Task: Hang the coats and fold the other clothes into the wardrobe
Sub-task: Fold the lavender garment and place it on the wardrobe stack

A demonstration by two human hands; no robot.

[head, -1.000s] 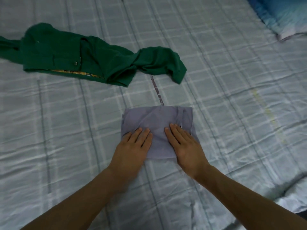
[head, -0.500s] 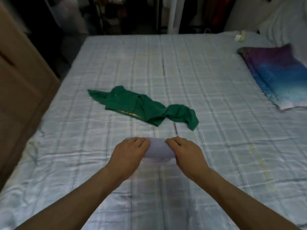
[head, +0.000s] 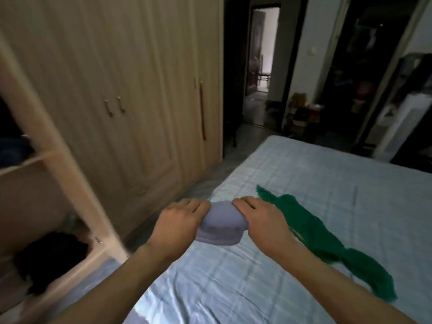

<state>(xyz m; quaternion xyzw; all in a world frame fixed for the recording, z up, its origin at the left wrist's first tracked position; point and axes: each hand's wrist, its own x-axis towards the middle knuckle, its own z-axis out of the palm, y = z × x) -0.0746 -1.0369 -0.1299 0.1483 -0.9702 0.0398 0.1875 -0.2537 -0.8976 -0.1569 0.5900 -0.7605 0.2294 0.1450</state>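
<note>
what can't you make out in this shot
Head view, motion-blurred:
- Dark heap in the wardrobe: shadowed, items indistinct.
- Upper shelf contents: cut off by the left edge.
- Lilac bundle: ends hidden by left hand and right hand.
- Green garment: crumpled, type unclear.

— Where do we have the folded cloth [head: 219,226]?
— Between our left hand [head: 178,222] and right hand [head: 265,220], above the bed [head: 327,171]. A loose garment [head: 313,235] lies on it to our right, and the wardrobe [head: 131,90] stands to our left.
</note>
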